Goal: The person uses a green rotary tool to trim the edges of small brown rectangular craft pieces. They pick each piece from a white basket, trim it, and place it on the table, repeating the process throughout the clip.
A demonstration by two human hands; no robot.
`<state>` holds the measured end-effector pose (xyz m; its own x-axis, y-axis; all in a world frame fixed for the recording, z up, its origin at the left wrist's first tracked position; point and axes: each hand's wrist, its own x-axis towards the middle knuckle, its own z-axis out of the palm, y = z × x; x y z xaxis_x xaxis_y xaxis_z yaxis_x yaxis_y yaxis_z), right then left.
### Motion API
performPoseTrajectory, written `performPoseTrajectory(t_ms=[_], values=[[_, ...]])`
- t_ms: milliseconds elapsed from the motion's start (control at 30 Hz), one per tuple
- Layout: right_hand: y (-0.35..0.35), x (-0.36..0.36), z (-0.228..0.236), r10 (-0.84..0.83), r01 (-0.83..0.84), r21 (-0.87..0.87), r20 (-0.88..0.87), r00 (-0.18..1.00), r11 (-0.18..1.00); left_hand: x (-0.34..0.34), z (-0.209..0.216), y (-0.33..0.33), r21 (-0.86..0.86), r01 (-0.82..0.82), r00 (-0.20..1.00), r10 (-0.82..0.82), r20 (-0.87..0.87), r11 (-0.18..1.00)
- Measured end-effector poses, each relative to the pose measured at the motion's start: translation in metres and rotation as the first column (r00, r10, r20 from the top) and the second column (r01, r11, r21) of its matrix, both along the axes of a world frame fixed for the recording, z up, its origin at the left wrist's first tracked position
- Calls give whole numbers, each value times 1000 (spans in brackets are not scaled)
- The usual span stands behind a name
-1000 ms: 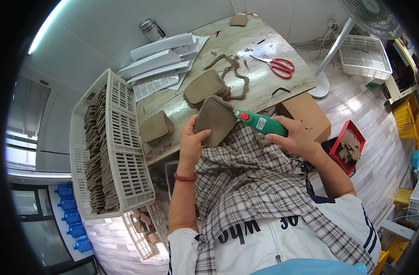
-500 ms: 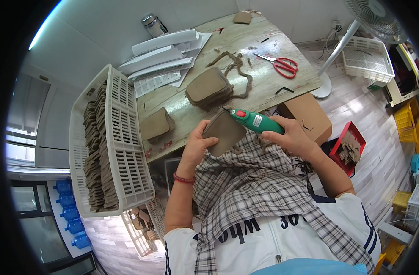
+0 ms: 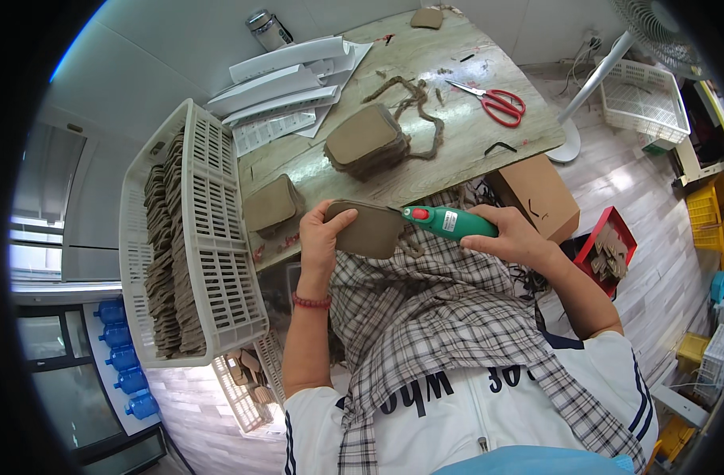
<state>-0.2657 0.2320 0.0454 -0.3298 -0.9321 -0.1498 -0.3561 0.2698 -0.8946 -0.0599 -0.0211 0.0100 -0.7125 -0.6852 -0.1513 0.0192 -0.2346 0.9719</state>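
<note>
My left hand (image 3: 322, 237) pinches a flat brown pad (image 3: 367, 229) with rounded corners by its left end, thumb on top. In my right hand (image 3: 508, 233) is a green electric hand tool (image 3: 449, 222) with a red switch and a thin dark tip. The tip meets the pad's far right edge; whether it touches cannot be told. Just beyond, a stack of similar pads (image 3: 366, 142) lies on the table, with a smaller stack (image 3: 272, 203) to its left. A fuzzy brown strip (image 3: 436, 134) trails beside the larger stack.
Red-handled scissors (image 3: 501, 105), papers (image 3: 287, 91) and a single pad (image 3: 427, 18) lie on the table (image 3: 314, 170). A white crate (image 3: 219, 237) full of brown pieces stands left. Right are a cardboard box (image 3: 536, 194), a red tray (image 3: 607, 253) of scraps and a fan (image 3: 600, 75).
The pad has moved left and turned to lie more sideways. My left hand has shifted left with it; the green tool has lowered slightly, its tip still by the pad's edge.
</note>
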Motion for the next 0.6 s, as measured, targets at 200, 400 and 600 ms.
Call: performPoseTrajectory(t_ms=[200,400,600], values=[[-6,2,0,36,-34,28,-73,997,999,-4,0,5,-28,98,993,-96,62,995],[-15,6,-3,24,-25,-14,-64,998,1000,-8,7,9,14,202,970,-202,136,979],[-36,8,-1,85,-88,-22,-87,993,996,-8,11,4,125,306,924,-326,198,944]])
